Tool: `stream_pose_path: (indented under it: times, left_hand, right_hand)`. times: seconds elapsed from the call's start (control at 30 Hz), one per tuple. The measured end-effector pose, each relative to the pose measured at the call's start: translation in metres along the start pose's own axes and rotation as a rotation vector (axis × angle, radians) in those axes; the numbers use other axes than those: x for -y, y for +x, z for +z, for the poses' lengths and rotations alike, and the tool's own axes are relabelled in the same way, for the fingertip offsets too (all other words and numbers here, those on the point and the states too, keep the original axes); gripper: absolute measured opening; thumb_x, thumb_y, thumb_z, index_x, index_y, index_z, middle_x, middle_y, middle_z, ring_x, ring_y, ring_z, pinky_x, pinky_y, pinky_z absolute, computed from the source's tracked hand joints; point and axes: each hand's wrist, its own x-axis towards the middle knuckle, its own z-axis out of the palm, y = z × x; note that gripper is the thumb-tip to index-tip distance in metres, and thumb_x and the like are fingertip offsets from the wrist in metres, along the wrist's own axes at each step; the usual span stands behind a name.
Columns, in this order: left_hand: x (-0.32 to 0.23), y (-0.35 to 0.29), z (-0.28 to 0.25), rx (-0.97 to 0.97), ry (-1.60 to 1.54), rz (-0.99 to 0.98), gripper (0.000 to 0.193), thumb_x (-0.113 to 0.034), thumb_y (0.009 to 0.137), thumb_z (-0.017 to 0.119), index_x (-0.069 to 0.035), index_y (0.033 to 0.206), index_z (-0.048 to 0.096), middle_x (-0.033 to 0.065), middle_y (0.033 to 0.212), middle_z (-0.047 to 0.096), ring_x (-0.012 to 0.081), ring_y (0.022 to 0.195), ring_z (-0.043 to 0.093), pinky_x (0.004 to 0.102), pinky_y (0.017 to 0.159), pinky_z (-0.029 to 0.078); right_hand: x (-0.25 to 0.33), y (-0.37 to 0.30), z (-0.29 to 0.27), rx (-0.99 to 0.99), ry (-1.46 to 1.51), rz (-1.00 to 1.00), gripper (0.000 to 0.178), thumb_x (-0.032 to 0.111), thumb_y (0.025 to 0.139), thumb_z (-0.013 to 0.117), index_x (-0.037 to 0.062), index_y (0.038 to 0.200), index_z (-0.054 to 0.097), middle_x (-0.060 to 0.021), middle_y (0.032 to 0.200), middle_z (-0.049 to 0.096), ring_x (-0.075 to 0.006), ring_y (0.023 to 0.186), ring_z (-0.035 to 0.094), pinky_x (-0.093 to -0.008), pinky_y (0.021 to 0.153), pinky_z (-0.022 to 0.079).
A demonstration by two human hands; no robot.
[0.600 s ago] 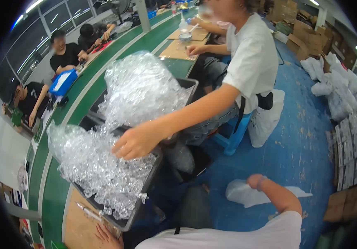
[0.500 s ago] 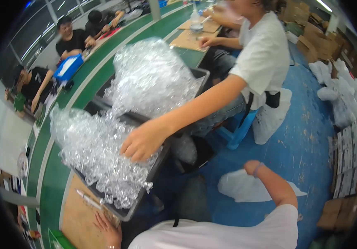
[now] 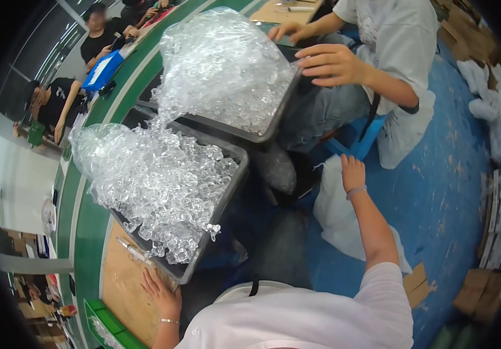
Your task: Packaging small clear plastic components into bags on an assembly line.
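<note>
My left hand [image 3: 162, 292] rests with fingers spread on the wooden board [image 3: 123, 285], beside the near corner of a dark grey tray [image 3: 240, 168]. That tray is heaped with small clear plastic pieces [image 3: 172, 195], partly under a clear plastic bag [image 3: 96, 154]. Out to the right, my right hand [image 3: 353, 174] is closed at the upper edge of a white sack [image 3: 340, 218], which hangs down toward the blue floor. A white pen-like tool [image 3: 131, 247] lies on the board near my left hand.
A second grey tray [image 3: 268, 136] holds more clear pieces under a large clear bag [image 3: 221, 52]. A co-worker's hand [image 3: 333, 64] is beside it, near a blue stool [image 3: 358, 139]. A green bin [image 3: 108, 326] stands at lower left; cartons [image 3: 483, 296] line the right.
The co-worker's arm has withdrawn from the near tray's pieces to the far tray's side. My right hand has moved farther out, and the white sack stretches upward with it. My left hand stays on the board.
</note>
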Motion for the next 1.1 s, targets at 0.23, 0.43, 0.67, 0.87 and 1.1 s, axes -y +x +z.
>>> stream_pose_path:
  times: [0.23,0.43,0.67,0.87,1.1]
  left_hand:
    - [0.012,0.006,0.007,-0.083,0.006,0.142,0.089,-0.027,0.064,0.071,0.001,0.131,0.021,0.025,0.135,0.021,0.0411,0.125,0.019,0.0561,0.099,0.015]
    - [0.003,0.007,0.01,-0.217,0.287,0.128,0.085,-0.041,0.065,0.072,0.005,0.124,0.032,0.0275,0.122,0.037,0.0444,0.112,0.035,0.0486,0.091,0.031]
    - [0.022,0.02,0.012,-0.274,0.313,0.384,0.079,-0.042,0.073,0.065,0.007,0.125,0.031,0.0262,0.118,0.038,0.0419,0.108,0.036,0.0482,0.089,0.031]
    - [0.024,0.022,0.0,-0.244,0.319,0.444,0.074,-0.041,0.079,0.058,0.005,0.127,0.028,0.0262,0.122,0.035,0.0426,0.111,0.034,0.0491,0.091,0.028]
    - [0.036,0.021,0.01,-0.151,0.233,0.309,0.066,-0.039,0.084,0.05,0.004,0.128,0.026,0.026,0.123,0.033,0.0409,0.114,0.031,0.0487,0.093,0.026]
  right_hand:
    - [0.044,-0.117,-0.016,-0.187,0.481,-0.165,0.047,-0.001,0.062,0.051,0.0051,0.109,0.049,-0.0168,0.112,0.047,-0.0319,0.102,0.046,-0.039,0.087,0.039]
    - [0.022,-0.206,0.087,0.138,0.281,0.256,0.055,0.002,0.065,0.054,0.0019,0.118,0.041,-0.0186,0.124,0.038,-0.0334,0.117,0.035,-0.0402,0.096,0.031]
    - [-0.021,-0.2,0.134,0.326,-0.312,-0.258,0.052,0.017,0.077,0.045,0.0067,0.127,0.036,-0.0141,0.13,0.037,-0.0251,0.125,0.029,-0.0367,0.101,0.025]
    - [-0.021,-0.189,0.184,0.568,0.18,-0.043,0.048,0.02,0.081,0.042,0.0096,0.128,0.036,-0.0134,0.127,0.041,-0.0249,0.12,0.036,-0.036,0.097,0.032]
    - [-0.166,-0.095,0.212,0.706,1.157,0.822,0.052,0.051,0.081,0.037,0.0138,0.115,0.05,-0.0071,0.116,0.051,-0.0205,0.095,0.053,-0.0376,0.079,0.038]
